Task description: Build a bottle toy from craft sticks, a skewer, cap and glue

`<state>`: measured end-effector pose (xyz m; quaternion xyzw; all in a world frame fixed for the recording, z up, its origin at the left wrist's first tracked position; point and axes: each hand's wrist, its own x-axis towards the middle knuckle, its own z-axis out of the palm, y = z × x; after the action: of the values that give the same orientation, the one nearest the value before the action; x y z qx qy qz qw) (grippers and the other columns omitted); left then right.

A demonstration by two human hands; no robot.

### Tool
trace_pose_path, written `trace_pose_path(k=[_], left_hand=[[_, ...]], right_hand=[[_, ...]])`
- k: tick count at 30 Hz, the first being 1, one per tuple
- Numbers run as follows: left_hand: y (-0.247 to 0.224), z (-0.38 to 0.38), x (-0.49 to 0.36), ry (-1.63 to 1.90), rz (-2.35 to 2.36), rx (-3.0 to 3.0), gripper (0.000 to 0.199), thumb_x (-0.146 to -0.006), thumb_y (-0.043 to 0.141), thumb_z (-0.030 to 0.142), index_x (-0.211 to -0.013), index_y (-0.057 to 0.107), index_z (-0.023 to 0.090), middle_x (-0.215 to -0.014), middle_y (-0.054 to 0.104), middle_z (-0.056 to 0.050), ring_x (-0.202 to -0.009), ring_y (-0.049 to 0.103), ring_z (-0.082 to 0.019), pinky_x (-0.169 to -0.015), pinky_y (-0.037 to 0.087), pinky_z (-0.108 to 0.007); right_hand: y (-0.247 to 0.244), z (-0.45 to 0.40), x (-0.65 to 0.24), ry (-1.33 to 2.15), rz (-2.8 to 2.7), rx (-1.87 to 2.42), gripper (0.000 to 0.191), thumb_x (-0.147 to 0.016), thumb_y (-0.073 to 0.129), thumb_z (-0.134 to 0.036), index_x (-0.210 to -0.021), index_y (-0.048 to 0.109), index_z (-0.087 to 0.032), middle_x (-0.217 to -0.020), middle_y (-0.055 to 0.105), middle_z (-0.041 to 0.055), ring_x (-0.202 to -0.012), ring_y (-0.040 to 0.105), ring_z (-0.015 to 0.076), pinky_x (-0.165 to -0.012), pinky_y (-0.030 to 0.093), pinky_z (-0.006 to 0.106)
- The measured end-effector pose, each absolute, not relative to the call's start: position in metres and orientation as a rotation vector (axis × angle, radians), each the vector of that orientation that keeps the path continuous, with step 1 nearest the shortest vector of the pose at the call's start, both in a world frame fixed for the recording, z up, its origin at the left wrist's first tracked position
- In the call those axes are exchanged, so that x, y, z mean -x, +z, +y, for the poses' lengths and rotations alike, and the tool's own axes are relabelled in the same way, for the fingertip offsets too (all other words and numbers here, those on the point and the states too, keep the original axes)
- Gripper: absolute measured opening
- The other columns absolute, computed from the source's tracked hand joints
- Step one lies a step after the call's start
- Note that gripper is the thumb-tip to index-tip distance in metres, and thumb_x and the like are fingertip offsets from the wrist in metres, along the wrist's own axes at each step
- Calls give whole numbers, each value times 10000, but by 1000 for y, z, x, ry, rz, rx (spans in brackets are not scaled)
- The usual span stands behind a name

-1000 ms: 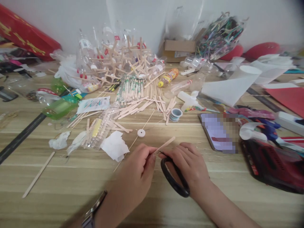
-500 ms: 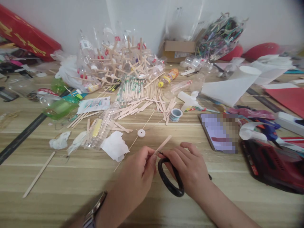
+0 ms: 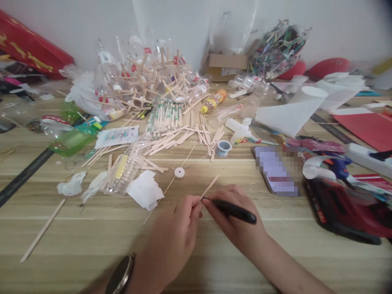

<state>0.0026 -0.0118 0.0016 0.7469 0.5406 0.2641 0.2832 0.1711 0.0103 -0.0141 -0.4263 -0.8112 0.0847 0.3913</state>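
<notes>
My left hand (image 3: 176, 232), a watch on its wrist, pinches a wooden craft stick (image 3: 210, 187) that points up and away. My right hand (image 3: 245, 232) is closed on black-handled scissors (image 3: 234, 209), whose handle is seen nearly edge-on. The scissors' tip touches or lies very close to the stick where the left fingers grip it; whether it is cutting in cannot be made out. Just beyond the hands, a white disc (image 3: 179, 172) sits on a thin wooden skewer (image 3: 169, 187). A torn white paper piece (image 3: 145, 190) lies left of it.
Behind are piled craft sticks (image 3: 171, 136), plastic bottles (image 3: 107, 61) and a wire spool (image 3: 223, 148). On the right lie a phone (image 3: 277, 171), a red-and-black case (image 3: 343, 208) and a white paper cone (image 3: 290, 112). A single stick (image 3: 43, 230) rests at left.
My right hand has turned the scissors, so the loop handle now appears edge-on and tilted to the right. The stick has rolled to show its narrow edge. The view has shifted slightly.
</notes>
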Motion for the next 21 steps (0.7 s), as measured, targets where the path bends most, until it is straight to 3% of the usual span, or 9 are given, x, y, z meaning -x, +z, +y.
trace_pose_path(k=[4,8,12,18,21], left_hand=[[-3,-17,-7,873,1448,-2228,237,-985,346,220,-1006,581,196,-839,757,-42,-657,707,-179,-533,506,-255],[-8,-20,-9,1037,1464,-2406,258,-1010,326,238,-1049,569,160,-838,765,-74,-673,728,-166,-560,551,-234],[-12,-20,-10,1110,1435,-2511,271,-1019,316,226,-1105,548,114,-852,766,-97,-728,739,-158,-634,575,-214],[-6,-18,-9,1096,1252,-2375,292,-1000,362,208,-1223,520,108,-1035,745,-120,-935,715,-162,-800,563,-226],[-3,-17,-7,1095,1196,-2174,255,-970,423,171,-1177,569,156,-968,749,-56,-882,707,-127,-790,545,-186]], right_hand=[[-15,6,-164,557,-1810,1176,288,-920,557,-313,-652,555,-208,-591,591,-6,-553,570,134,-532,447,254],[-12,1,-158,1199,-1439,1196,337,-875,579,-446,-648,501,-209,-501,473,-51,-420,461,95,-398,400,215],[-7,0,-153,1654,-1121,1095,396,-792,649,-544,-664,498,-201,-415,392,-97,-367,349,56,-372,372,177],[-5,6,-158,1715,-1025,1063,404,-759,688,-543,-655,518,-192,-393,378,-103,-352,328,47,-360,361,165],[-6,8,-163,1538,-1151,1113,405,-757,700,-523,-628,532,-179,-413,454,-73,-374,398,51,-383,373,160]])
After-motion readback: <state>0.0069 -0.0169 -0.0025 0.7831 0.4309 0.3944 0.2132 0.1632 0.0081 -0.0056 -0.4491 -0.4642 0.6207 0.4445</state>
